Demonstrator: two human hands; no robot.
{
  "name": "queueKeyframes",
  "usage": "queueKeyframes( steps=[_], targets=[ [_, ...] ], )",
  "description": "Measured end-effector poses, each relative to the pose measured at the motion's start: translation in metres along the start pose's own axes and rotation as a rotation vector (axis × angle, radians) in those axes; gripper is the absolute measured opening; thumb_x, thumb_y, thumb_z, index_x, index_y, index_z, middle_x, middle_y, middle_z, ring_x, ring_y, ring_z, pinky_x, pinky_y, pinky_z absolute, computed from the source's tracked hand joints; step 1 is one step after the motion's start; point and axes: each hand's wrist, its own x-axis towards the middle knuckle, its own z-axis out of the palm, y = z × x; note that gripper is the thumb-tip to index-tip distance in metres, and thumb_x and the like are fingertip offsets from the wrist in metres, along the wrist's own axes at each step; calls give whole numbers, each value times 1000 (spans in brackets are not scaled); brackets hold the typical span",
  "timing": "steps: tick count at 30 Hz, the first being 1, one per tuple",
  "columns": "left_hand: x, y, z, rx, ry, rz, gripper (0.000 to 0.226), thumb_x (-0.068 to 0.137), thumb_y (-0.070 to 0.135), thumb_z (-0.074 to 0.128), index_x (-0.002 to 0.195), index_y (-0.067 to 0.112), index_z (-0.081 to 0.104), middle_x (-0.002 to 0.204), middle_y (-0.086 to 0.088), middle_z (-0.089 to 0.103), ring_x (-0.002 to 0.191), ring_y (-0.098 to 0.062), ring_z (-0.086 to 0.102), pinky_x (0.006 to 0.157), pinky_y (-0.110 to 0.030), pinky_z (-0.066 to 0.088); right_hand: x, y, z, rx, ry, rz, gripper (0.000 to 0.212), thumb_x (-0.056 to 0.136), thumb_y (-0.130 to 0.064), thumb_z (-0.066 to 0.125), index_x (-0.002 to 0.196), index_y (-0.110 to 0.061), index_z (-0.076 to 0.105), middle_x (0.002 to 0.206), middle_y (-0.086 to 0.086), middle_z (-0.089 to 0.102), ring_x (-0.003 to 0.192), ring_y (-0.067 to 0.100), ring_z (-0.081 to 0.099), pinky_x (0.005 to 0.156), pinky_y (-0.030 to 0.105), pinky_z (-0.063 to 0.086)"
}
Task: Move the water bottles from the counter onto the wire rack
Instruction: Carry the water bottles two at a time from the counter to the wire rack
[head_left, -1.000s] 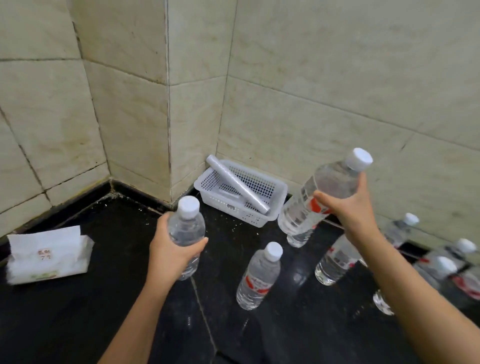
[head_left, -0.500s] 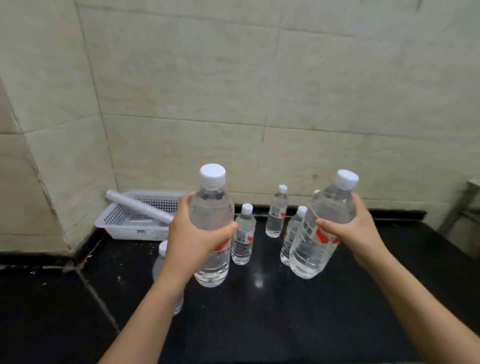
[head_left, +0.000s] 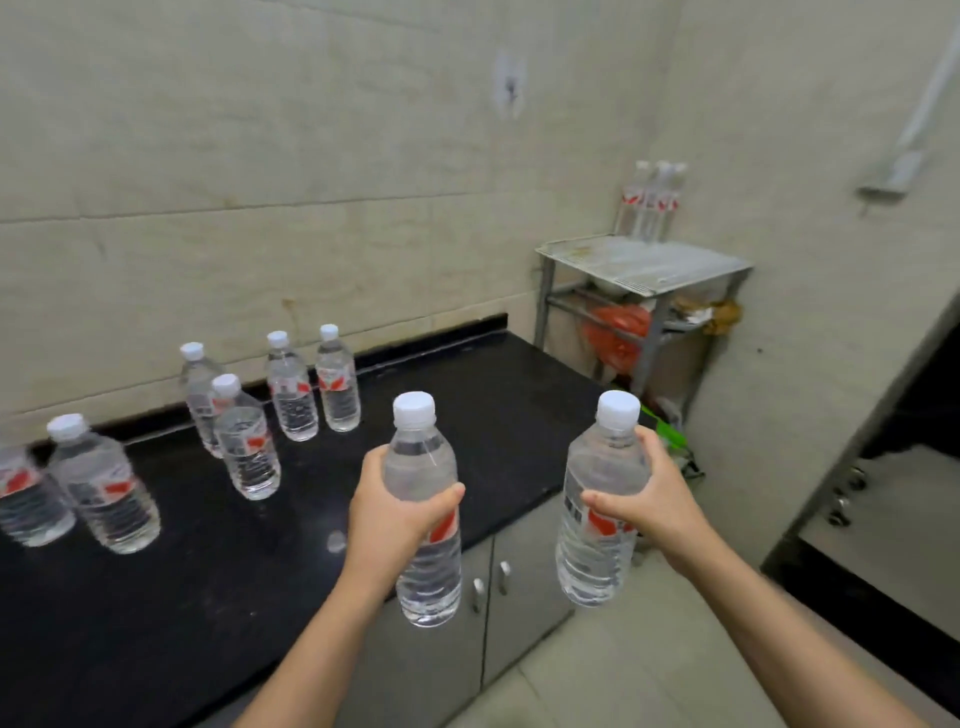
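Observation:
My left hand (head_left: 395, 514) grips a clear water bottle (head_left: 423, 457) with a white cap, upright, over the counter's right edge. My right hand (head_left: 654, 493) grips a second water bottle (head_left: 597, 551), upright, beyond the counter and above the floor. Several more bottles (head_left: 291, 389) stand on the black counter (head_left: 498, 415) at the left and back. The metal wire rack (head_left: 675, 265) stands in the far right corner, well beyond both hands. Three bottles (head_left: 652, 200) stand on its top shelf against the wall.
Grey cabinet doors (head_left: 519, 597) sit below the counter edge. Red and brown bags (head_left: 618, 332) fill the rack's lower shelves. A green object (head_left: 665, 436) lies on the floor by the rack. A dark door frame (head_left: 872, 441) stands at the right, with tiled floor between.
The view has swung right, from the counter's corner toward the rack. Both hands, each still holding its bottle, now hang past the counter's right edge; the white basket is out of view.

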Motion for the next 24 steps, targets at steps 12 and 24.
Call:
queueKeyframes(
  steps=[12, 24],
  targets=[
    [34, -14, 186, 27, -310, 11, 56, 61, 12, 80, 105, 19, 46, 89, 7, 58, 85, -16, 58, 77, -30, 44, 2, 80, -134, -4, 308, 171, 65, 59, -3, 82, 101, -36, 44, 112, 2, 60, 104, 19, 59, 94, 37, 47],
    [151, 0, 395, -60, -457, 52, 58, 61, 7, 81, 104, 19, 44, 85, 16, 52, 82, -14, 56, 77, -27, 39, 151, 121, -263, -136, 395, 237, 69, 63, 1, 79, 112, -30, 40, 103, -16, 56, 93, -3, 56, 88, 23, 44]
  ],
)
